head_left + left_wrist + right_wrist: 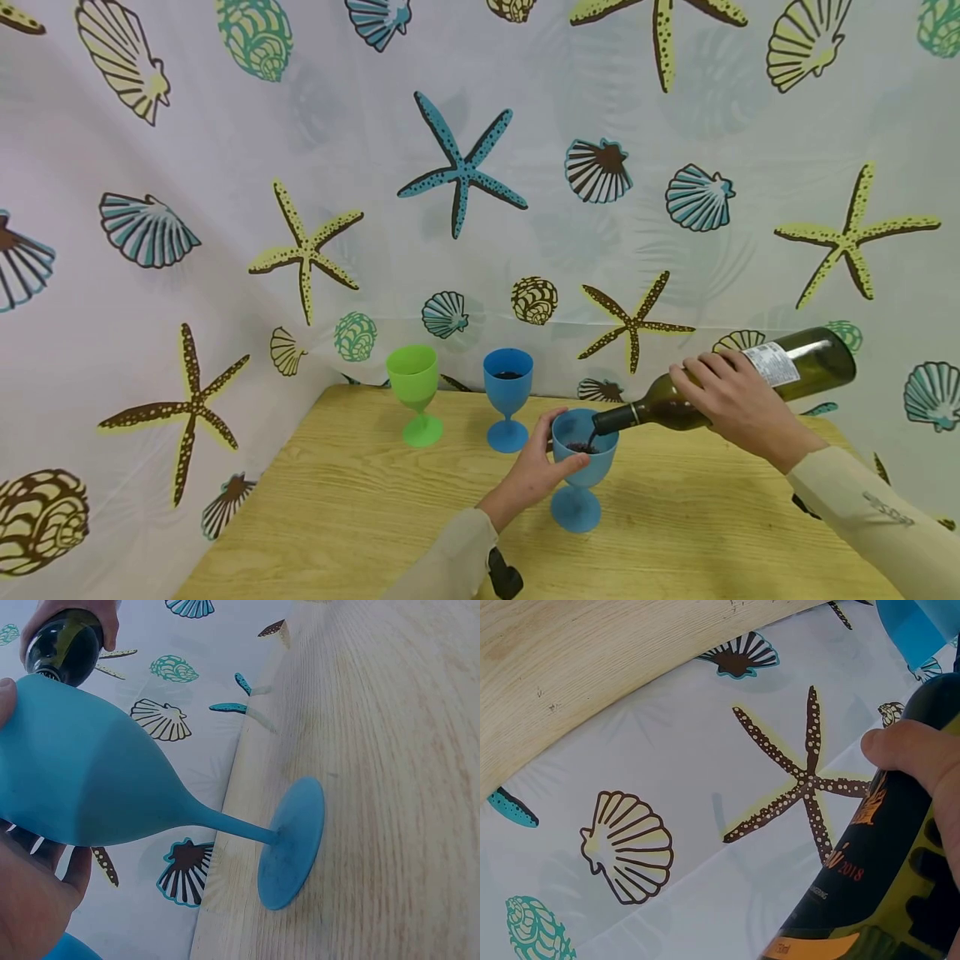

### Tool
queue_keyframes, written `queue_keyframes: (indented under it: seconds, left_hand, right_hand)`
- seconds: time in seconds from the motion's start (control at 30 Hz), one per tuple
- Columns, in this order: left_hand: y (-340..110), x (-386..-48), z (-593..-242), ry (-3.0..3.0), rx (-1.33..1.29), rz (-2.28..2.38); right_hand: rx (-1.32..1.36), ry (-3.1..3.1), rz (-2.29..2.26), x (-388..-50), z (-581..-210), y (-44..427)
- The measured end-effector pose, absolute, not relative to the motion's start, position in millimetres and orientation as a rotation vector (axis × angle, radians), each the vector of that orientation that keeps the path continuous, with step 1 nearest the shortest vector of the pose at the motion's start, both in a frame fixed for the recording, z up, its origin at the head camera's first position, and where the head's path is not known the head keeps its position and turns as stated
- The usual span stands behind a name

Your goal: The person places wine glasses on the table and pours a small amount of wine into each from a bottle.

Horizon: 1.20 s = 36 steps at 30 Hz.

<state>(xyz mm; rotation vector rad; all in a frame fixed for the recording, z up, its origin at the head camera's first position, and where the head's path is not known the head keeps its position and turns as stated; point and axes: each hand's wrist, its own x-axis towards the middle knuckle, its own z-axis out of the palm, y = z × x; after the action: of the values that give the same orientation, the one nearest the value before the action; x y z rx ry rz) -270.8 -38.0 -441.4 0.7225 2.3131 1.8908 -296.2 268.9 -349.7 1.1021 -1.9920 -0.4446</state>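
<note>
A light blue goblet [588,475] stands upright on the wooden table, and my left hand [536,471] holds its bowl from the left side, thumb on the near face. In the left wrist view the goblet's foot [292,844] rests flat on the wood. My right hand [738,400] grips a dark green wine bottle [817,362] around its shoulder, tilted with the mouth down to the left. Dark liquid runs from the mouth into the goblet, where a dark pool shows. The bottle's dark label [855,862] appears in the right wrist view.
Behind the held goblet stands a darker blue goblet [507,383] with dark liquid in it. To its left is a green goblet [414,387]; its contents cannot be made out. A curtain [525,250] printed with shells and starfish hangs behind the wooden table [360,508].
</note>
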Motion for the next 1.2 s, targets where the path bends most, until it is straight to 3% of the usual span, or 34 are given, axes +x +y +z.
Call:
queue_keyframes:
  seconds: [0.13,0.87,1.2]
  left_hand:
    - [-36,-285,-460,2.315,0.723,1.899]
    - [-39,-270,-442,2.301,0.727,1.889]
    - [-37,-284,-460,2.327,0.721,1.883]
  right_hand:
    - [1.106,-1.979,-0.432,-296,-349,267]
    - [1.111,-1.955,-0.48,-297,-343,261]
    - [1.119,-1.938,-0.508,-299,-341,263]
